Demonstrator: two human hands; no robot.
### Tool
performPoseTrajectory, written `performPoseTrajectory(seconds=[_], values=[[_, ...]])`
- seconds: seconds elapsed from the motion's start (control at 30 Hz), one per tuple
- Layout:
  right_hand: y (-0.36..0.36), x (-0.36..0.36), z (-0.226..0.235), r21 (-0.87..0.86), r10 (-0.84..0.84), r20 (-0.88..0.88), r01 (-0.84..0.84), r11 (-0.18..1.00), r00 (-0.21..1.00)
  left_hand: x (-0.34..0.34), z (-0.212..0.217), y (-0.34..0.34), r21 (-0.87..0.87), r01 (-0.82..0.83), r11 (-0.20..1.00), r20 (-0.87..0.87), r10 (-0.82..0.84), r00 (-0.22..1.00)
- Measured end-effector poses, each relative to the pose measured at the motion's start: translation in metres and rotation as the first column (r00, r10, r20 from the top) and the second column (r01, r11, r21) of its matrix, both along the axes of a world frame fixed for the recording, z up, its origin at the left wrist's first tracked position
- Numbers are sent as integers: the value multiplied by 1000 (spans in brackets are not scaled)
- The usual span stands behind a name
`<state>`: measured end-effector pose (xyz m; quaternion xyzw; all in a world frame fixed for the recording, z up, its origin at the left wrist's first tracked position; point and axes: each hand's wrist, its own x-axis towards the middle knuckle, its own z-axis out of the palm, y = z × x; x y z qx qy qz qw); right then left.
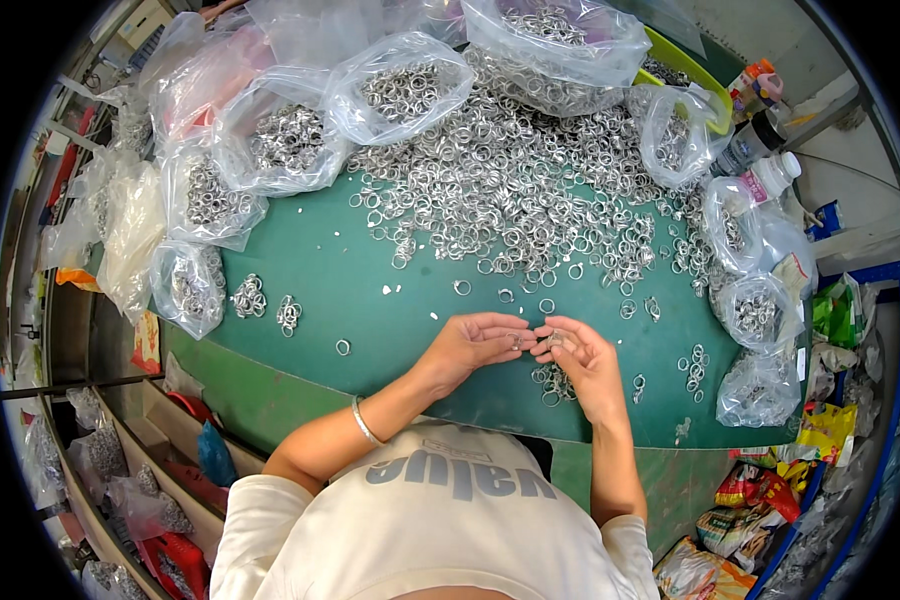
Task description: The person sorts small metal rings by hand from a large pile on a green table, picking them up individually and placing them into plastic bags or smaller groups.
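Observation:
My left hand (478,346) and my right hand (582,360) meet fingertip to fingertip above the near part of the green tabletop (310,262). Small silver rings are pinched in the fingers of each, too small to make out in detail. Just under my right hand lies a small cluster of rings (550,385). A large heap of silver rings (510,190) spreads over the far middle of the table. Between the heap and my hands, a few single rings (461,287) lie apart. A silver bangle circles my left wrist.
Open clear plastic bags of rings (290,140) line the table's far and left edges; more bags (755,312) stand along the right. Small ring piles (249,297) sit at left. A bottle (770,176) and a yellow-green basket (690,75) are at the back right. Compartments (140,440) flank the lower left.

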<state>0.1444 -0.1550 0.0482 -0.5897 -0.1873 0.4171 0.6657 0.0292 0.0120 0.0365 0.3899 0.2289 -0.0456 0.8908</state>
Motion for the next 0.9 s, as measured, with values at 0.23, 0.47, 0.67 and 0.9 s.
performPoseTrajectory(seconds=[0.23, 0.47, 0.67, 0.9], values=[[-21, 4, 21, -399, 329, 676, -48, 916, 659, 12, -3, -31, 532, 90, 842, 159, -203, 966], [-12, 25, 21, -395, 279, 807, 123, 911, 521, 6, -2, -44, 839, 57, 542, 233, -452, 861], [30, 31, -13, -358, 311, 906, 127, 925, 286, -2, -6, -20, 732, 164, 661, 194, -434, 880], [18, 11, 15, -289, 349, 768, -196, 937, 537, 6, 1, -7, -55, 46, 997, -120, -52, 991]])
